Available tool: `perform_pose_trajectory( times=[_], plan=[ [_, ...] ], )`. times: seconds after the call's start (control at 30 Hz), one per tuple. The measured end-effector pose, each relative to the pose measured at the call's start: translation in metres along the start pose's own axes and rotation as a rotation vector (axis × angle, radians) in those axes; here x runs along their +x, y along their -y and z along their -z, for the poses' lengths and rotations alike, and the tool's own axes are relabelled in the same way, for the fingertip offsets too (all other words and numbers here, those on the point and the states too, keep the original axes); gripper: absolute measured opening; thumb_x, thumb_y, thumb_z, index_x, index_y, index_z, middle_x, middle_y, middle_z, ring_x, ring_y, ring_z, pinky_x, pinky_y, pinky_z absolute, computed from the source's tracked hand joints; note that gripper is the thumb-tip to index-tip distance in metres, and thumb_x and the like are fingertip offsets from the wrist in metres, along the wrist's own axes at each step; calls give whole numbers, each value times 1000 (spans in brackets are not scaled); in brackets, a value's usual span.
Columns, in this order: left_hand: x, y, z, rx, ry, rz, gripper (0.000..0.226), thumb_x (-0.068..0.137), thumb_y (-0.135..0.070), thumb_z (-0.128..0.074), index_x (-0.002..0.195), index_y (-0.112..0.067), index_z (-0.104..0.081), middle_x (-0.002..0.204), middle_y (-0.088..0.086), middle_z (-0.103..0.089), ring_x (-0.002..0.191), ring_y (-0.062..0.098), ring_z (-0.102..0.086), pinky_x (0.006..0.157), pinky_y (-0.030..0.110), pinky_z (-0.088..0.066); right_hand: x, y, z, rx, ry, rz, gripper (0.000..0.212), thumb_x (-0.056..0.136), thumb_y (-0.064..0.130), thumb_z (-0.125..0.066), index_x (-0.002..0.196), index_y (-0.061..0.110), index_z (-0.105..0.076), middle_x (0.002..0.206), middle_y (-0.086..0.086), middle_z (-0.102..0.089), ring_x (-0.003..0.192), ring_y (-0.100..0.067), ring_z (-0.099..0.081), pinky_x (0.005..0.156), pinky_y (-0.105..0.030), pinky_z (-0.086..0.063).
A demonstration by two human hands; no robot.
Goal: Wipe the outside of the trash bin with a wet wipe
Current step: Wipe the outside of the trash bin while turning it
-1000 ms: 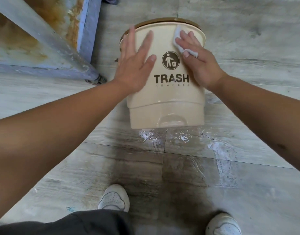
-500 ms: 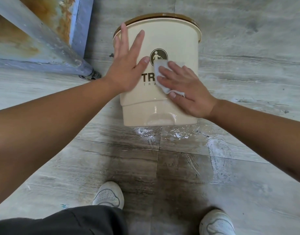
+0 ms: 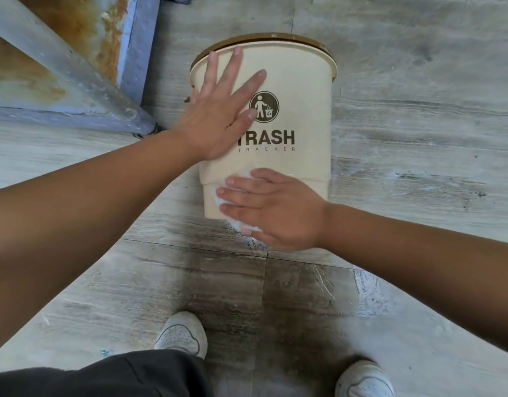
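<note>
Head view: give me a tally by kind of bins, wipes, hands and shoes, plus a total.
trash bin: 1
wet wipe: 1
hands: 2, left hand, right hand
white shoes: 2, and
Total: 6

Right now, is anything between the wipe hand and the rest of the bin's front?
Only the left hand, flat on the trash bin upper left. The right hand presses the wet wipe near the base; the logo area is uncovered.
</note>
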State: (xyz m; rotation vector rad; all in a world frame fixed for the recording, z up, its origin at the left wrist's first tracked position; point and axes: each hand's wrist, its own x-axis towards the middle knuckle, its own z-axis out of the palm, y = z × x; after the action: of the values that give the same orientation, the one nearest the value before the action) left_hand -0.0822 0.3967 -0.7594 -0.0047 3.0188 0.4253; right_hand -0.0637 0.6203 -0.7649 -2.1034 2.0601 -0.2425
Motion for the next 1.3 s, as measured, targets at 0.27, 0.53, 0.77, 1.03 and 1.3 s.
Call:
perform_pose_trajectory(
  times=[0.27, 0.53, 0.77, 1.03, 1.3],
  plan=[
    [1, 6, -3, 16, -21, 11, 56, 97, -55, -19, 150, -42, -8, 163, 3, 7, 145, 42, 13, 107, 70, -18, -37, -4, -14, 17, -167, 1, 46, 100, 31, -48, 142, 13, -49, 151, -4, -43, 143, -21, -34, 117, -41, -29],
    [2, 7, -6, 6, -30, 14, 56, 97, -54, -21, 150, -44, -7, 163, 0, 8, 146, 40, 12, 108, 69, -19, -122, -24, -24, 200, -85, -385, 59, 104, 42, -23, 142, 3, -46, 149, -12, -38, 137, -26, -39, 109, -41, -36],
    [-1, 5, -5, -12, -40, 0, 57, 97, -52, -23, 150, -40, -9, 163, 5, 6, 145, 42, 11, 109, 70, -16, -143, -29, -27, 1299, -472, -1480, 38, 99, 30, -47, 78, 5, -65, 73, -17, -55, 56, -20, -44, 55, -31, -30],
    [-2, 5, -3, -7, -36, 1, 59, 96, -53, -23, 151, -39, -11, 163, 6, 6, 145, 42, 10, 109, 69, -16, -31, -15, 34, 669, -582, -634, 33, 100, 29, -40, 118, 16, -64, 143, -16, -49, 141, -25, -35, 116, -36, -25],
    [-3, 8, -5, -29, -28, -14, 58, 97, -55, -22, 151, -41, -8, 163, 3, 7, 146, 40, 11, 108, 70, -16, -25, -3, -18, -30, -193, -134, 53, 96, 34, -55, 144, 13, -45, 154, -8, -39, 145, -30, -29, 117, -51, -22]
  ],
)
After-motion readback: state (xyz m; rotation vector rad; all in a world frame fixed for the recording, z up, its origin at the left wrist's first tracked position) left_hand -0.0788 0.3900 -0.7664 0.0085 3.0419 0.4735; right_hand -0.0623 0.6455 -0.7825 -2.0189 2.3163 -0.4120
